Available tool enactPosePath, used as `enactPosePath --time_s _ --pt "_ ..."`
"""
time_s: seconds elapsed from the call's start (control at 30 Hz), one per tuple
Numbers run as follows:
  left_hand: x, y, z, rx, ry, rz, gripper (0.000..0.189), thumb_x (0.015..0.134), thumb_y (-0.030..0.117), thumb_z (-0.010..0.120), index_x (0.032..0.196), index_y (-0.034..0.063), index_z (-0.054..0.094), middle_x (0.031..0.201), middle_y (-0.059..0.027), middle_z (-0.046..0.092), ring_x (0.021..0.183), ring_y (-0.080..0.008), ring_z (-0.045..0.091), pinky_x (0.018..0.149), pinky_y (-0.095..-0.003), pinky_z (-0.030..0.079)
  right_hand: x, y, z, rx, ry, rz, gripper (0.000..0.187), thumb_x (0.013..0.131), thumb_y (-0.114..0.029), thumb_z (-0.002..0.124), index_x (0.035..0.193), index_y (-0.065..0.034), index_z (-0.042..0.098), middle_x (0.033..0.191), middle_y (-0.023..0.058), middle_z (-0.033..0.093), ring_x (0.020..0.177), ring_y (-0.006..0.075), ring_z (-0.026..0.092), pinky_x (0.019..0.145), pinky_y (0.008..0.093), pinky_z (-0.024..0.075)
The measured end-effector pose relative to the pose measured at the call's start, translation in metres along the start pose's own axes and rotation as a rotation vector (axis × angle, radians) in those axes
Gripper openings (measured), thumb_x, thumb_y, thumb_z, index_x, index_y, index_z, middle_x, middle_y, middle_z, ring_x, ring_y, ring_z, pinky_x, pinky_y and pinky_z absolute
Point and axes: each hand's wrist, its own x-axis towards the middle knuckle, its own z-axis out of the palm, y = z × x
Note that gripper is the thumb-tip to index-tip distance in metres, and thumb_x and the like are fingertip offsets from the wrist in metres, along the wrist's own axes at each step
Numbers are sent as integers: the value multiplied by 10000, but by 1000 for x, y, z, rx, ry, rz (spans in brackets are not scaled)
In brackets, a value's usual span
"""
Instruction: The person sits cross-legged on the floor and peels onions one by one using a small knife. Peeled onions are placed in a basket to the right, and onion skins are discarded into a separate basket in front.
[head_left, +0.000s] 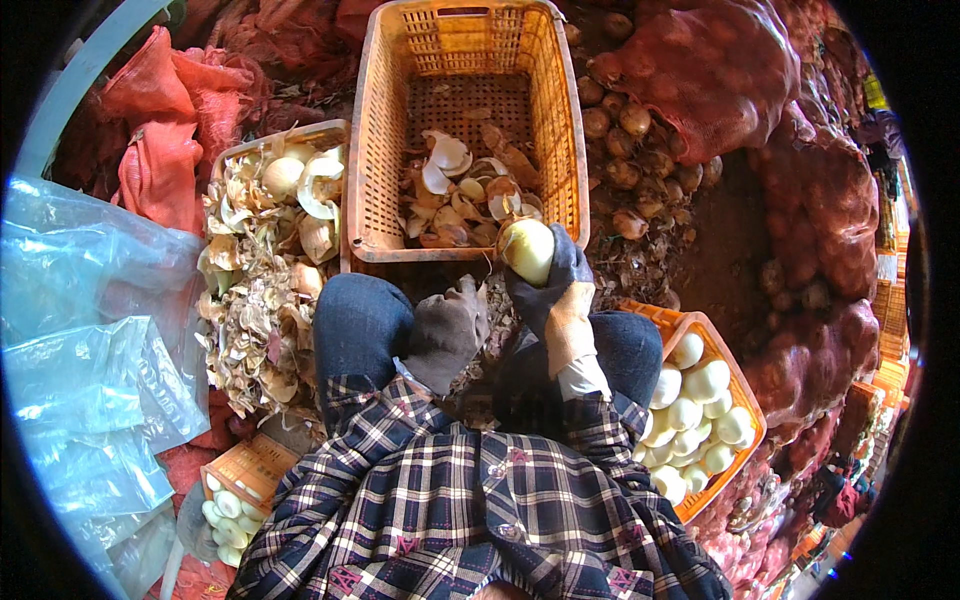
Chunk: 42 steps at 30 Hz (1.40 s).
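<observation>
My right hand (551, 270), in a dark glove with a tan cuff, grips a large pale onion (527, 251) that looks mostly peeled. It holds the onion over the near right corner of an orange plastic crate (469, 255). Inside that crate lie onion skins (450, 217) and curved pieces of outer layer, in the near half. Between my knees is my left hand (448, 330) in a grey glove, its fingers bunched. Whether anything is inside it is hidden.
Left of the crate stands a container heaped with onion peelings (262, 322). Peeled onions fill an orange crate (686, 427) by my right knee and a smaller one (240, 502) at lower left. Unpeeled onions (622, 142) spill from a red mesh sack (705, 75). Clear plastic bags (90, 360) lie left.
</observation>
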Motion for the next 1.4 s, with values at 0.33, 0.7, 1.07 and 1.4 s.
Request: enactPosePath --time_s 0.33,0.7,1.07,1.4 --pt "4 2 -3 -297 23 -192 243 958 233 614 849 15 619 698 -237 640 665 -423 664 572 -503 520 0 -3 -1 -38 -7 -74 696 655 -263 855 1245 -34 565 1048 216 672 1002 440 639 819 499 532" --pt "6 0 -13 -328 18 -232 268 980 232 593 812 22 605 696 -241 633 675 -412 673 569 -487 520 -3 12 12 -122 -84 -32 822 663 -370 892 1306 -21 516 1098 226 643 1019 436 626 819 515 534" --pt "5 -4 -31 -494 -109 -278 313 1006 284 566 851 13 586 670 -192 632 589 -372 650 532 -448 513 -5 14 13 -158 -106 -80 927 669 -382 884 1397 -13 444 1119 222 631 1045 422 618 829 512 534" --pt "10 -10 1 175 69 -33 241 907 232 631 1003 16 585 726 -164 644 685 -355 679 600 -450 531 -8 12 15 -177 -39 -125 938 691 -394 867 1424 -18 418 1165 216 626 1050 417 618 820 515 537"
